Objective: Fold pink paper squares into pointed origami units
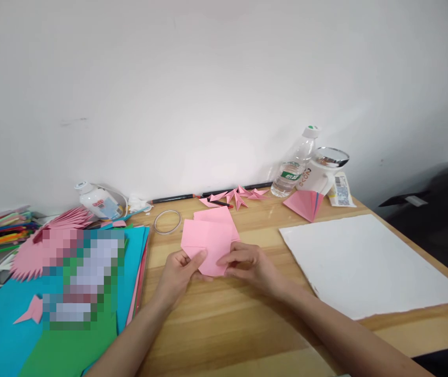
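A piece of pink paper (211, 238), partly folded, is held between my two hands above the wooden table. My left hand (182, 269) pinches its lower left edge, thumb lying on the front face. At the lower right, my right hand (249, 264) grips the edge between thumb and fingers. Just behind it shows another pink sheet (216, 214); whether the two are joined I cannot tell. Several small folded pink paper pieces (237, 196) lie beyond, near the wall, with a dark pencil (172, 199) beside them.
At left are blue and green paper sheets (90, 348), a spiky pink paper fan (46, 246) and a white bottle (100, 201). A clear ring (167, 222) lies behind my left hand. On the right are a white board (369, 267), water bottle (292, 167), mug (318, 175) and pink folded paper (304, 204).
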A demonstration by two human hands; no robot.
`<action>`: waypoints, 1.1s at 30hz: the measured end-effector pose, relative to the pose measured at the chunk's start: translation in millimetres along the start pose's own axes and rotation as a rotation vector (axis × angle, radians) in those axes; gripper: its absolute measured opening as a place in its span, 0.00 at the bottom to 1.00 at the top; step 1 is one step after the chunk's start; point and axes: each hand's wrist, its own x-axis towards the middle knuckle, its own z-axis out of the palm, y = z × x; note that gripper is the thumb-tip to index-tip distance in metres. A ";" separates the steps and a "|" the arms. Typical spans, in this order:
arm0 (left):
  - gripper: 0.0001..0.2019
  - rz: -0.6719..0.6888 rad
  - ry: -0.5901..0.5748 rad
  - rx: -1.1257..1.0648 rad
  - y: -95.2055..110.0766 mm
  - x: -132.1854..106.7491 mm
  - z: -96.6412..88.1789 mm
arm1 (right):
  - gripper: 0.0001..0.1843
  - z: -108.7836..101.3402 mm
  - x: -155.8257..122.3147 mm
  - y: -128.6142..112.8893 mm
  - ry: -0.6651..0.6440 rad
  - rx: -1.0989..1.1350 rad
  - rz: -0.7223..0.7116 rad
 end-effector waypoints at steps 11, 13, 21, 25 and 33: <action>0.20 -0.116 -0.094 -0.012 -2.7 -6.5 10.7 | 0.13 7.6 -0.6 -2.0 0.148 0.279 0.206; 0.21 -0.134 -0.086 -0.025 -2.6 -7.0 11.5 | 0.15 8.2 -1.0 -1.1 0.170 0.338 0.229; 0.15 -0.135 -0.099 0.039 -8.3 -8.0 10.1 | 0.20 10.2 -1.9 -1.4 0.211 0.367 0.229; 0.15 -0.122 -0.086 0.016 -8.5 -8.1 11.7 | 0.35 11.9 -0.8 -7.0 0.269 0.514 0.252; 0.15 -0.122 -0.083 0.023 -7.7 -8.2 15.1 | 0.48 15.2 1.8 -6.1 0.274 0.576 0.364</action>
